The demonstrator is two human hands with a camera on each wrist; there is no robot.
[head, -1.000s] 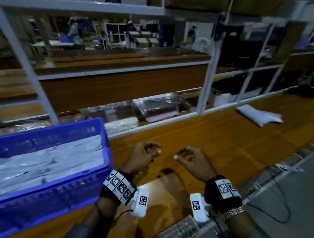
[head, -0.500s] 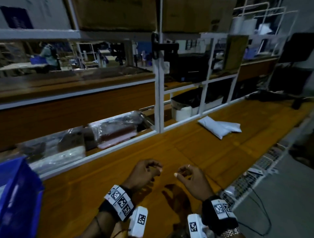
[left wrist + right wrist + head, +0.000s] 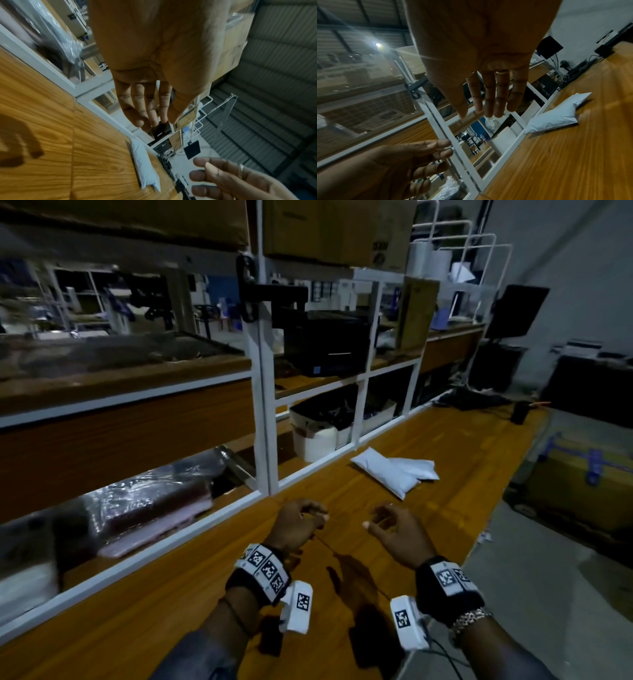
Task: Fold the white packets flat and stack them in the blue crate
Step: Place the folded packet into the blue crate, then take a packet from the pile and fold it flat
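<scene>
Dim warehouse light fell across the long orange-brown wooden workbench (image 3: 428, 474), backed by a white metal-framed shelving rack (image 3: 263, 412), as a person stood between packets. Both hands hovered above the bench, side by side but apart, holding nothing: the left hand (image 3: 296, 525) and the right hand (image 3: 399, 534) each had fingers loosely curled in the head view, while the wrist cameras showed them fairly straight and relaxed. Two soft white plastic packets (image 3: 395, 472) lay overlapping on the bench near the rack's lower rail, ahead and to the right of the hands, well out of touch. By the look of it, the step in hand was the reach for the next packet; the move ahead would call for stretching forward and right, pinching one packet free of the other and bringing it close for folding. The blue crate named in the task was out of every view, so its fill could not be judged. Clear-wrapped bundles (image 3: 150, 508) on the lower shelf were blurred, and their contents were hard to make out.
</scene>
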